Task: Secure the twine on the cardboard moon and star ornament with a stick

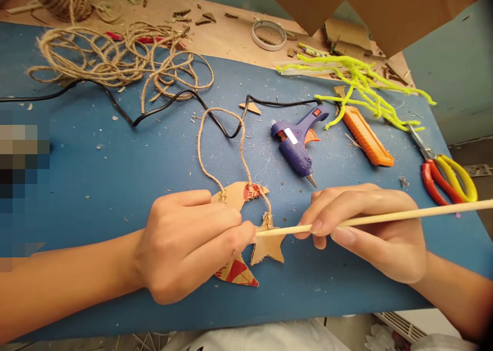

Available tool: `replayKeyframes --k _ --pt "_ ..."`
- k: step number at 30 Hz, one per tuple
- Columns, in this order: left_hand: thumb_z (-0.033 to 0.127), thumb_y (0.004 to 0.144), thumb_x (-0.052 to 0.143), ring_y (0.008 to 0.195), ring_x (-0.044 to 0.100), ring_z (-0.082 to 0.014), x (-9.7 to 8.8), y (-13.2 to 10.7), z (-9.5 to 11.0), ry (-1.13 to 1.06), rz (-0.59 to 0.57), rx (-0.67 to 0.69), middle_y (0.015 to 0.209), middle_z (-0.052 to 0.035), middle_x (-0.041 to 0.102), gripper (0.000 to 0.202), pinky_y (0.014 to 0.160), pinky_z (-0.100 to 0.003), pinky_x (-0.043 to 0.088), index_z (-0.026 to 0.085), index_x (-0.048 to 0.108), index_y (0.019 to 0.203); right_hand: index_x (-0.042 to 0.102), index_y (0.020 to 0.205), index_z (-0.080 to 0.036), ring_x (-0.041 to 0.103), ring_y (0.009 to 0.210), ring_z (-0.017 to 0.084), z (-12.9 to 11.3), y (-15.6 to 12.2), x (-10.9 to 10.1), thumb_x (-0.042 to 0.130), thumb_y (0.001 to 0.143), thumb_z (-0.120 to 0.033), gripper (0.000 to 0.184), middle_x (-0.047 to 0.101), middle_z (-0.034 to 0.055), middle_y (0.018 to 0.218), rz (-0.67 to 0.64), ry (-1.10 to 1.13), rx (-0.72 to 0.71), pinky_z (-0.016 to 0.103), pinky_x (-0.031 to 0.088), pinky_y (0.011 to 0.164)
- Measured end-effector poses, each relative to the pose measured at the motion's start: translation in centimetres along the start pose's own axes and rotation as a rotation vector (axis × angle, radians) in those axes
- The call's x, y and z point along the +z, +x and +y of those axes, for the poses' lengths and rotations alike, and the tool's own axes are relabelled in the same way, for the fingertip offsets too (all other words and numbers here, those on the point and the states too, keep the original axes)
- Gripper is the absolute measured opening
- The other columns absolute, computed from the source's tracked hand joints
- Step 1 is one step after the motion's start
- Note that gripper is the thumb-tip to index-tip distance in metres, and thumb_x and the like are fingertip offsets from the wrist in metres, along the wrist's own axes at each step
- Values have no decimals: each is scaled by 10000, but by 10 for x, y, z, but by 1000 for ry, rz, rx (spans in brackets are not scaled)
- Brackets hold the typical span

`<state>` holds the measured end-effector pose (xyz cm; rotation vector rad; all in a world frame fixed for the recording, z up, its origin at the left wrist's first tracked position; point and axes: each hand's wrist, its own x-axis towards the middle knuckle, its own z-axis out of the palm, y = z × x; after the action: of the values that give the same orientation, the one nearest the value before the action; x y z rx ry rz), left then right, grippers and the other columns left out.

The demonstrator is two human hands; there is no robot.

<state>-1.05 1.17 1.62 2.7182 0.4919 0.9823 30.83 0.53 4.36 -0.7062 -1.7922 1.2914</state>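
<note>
Both hands hold one thin wooden stick [385,217] lying almost level over the blue mat. My left hand [196,243] is closed round its left end with the fingertips pinched. Partway along the stick, my right hand [370,227] grips it between thumb and fingers; the rest runs off to the right. Beneath my left hand is a cardboard crescent moon [239,270] with red printing, its middle hidden by the hand. A small cardboard star [268,248] hangs from it on twine, just under the stick. A twine loop [200,145] rises from the moon's top.
A purple glue gun [295,143] lies beyond my hands, its black cord [165,107] running left. An orange cutter [367,135], yellow pipe cleaners [358,78] and scissors [449,179] are at right. Tangled twine [100,58] and a tape roll [268,35] lie at the back.
</note>
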Motion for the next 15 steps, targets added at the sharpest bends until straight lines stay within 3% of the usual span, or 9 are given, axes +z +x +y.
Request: replayKeyframes --k 3,7,10,12,15 --pt "70 1062 649 608 520 -140 0 0 1 62 -1 1 742 24 663 122 595 -356 395 147 692 1148 950 1230 -230 869 727 189 0 -1 5 829 1014 -54 304 933 80 981 20 -19 -38 275 742 713" --pt "7 937 670 564 472 -141 -2 1 1 96 15 -9 691 54 597 244 556 -357 371 229 611 1018 948 1294 -243 877 732 190 1 -4 11 835 1011 -49 361 943 71 1038 56 -11 -90 297 773 787" --pt "-35 866 590 501 426 -145 -3 4 1 57 50 11 631 76 522 331 535 -387 276 279 501 919 955 1256 -274 857 690 190 0 -8 9 838 1043 -110 293 942 71 1044 121 -9 -38 307 748 694" --pt "-29 880 589 484 434 -136 -4 5 2 35 47 36 616 76 530 345 538 -402 255 286 448 880 957 1232 -285 839 672 190 1 -11 7 834 1070 -173 232 939 75 1040 185 8 -10 306 706 611" --pt "37 1001 630 520 518 -122 -5 7 0 15 -1 56 655 58 621 307 537 -378 329 277 466 902 956 1219 -287 821 689 193 1 -12 3 830 1093 -232 187 932 77 1027 247 54 -5 303 666 561"
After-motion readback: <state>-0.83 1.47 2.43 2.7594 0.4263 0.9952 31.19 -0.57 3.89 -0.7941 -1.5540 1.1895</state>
